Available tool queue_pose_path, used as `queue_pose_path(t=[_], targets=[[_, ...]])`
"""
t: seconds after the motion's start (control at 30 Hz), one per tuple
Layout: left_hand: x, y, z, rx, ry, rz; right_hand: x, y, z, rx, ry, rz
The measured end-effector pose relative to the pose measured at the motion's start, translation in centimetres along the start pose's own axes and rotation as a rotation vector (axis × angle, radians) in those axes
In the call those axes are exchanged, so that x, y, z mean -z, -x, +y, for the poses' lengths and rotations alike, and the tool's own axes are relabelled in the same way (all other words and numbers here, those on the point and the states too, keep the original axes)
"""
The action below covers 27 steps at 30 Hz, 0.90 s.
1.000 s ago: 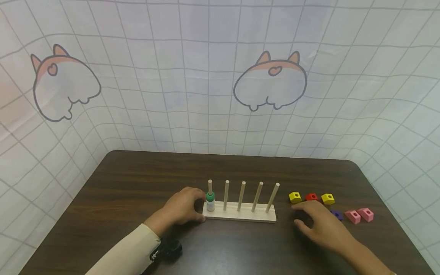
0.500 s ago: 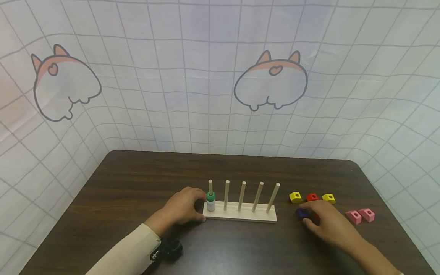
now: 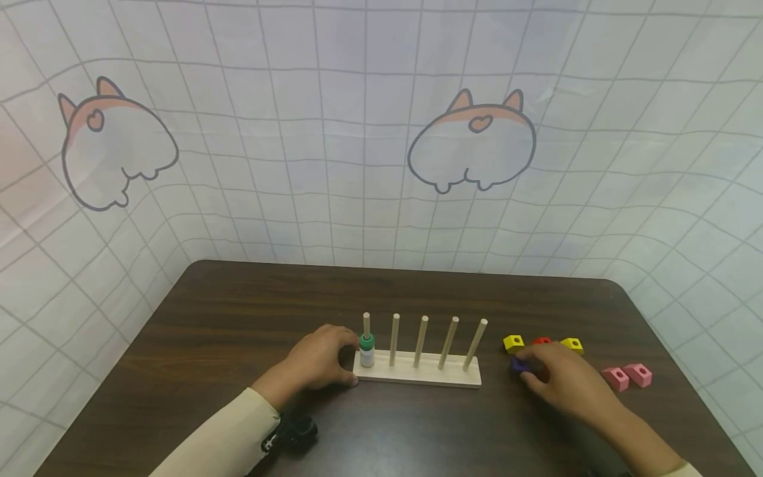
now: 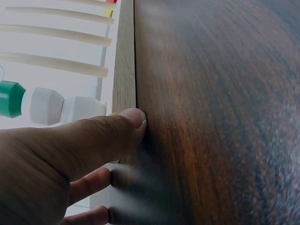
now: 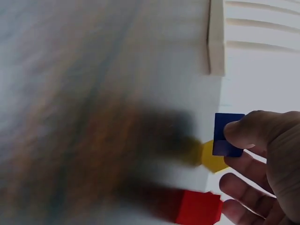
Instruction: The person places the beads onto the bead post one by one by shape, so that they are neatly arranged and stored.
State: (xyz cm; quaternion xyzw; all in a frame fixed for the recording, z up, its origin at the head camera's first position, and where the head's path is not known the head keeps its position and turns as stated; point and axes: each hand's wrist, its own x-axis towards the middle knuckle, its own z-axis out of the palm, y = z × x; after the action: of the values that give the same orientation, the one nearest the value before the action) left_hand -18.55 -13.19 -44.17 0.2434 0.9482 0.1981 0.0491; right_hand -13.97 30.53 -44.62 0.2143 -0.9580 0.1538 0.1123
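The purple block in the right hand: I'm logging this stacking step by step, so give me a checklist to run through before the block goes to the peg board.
1. Grip: right hand pinches the purple block at thumb and fingertips: ok.
2. Block clear of the table: cannot tell; the wrist view is blurred.
3. Board steadied: left hand rests at the end of the peg board, thumb at its base edge: ok.
4. Free pegs: four bare; the first peg carries green and white pieces: ok.
5. Path clear: nothing lies between block and board: ok.
6. Block's hole position: cannot tell.
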Motion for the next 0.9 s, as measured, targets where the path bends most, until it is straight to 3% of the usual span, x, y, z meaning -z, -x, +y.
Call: queue_pose_path(t=[0.47, 0.9], targets=[[0.1, 0.1, 0.0, -0.004, 0.005, 0.002, 3.1, -2.4, -2.8, -0.05, -0.046, 0.01], [0.2, 0.2, 0.2, -0.009, -0.002, 0.005, 6.0, -4.0, -4.9, -0.022, -0.081, 0.042]])
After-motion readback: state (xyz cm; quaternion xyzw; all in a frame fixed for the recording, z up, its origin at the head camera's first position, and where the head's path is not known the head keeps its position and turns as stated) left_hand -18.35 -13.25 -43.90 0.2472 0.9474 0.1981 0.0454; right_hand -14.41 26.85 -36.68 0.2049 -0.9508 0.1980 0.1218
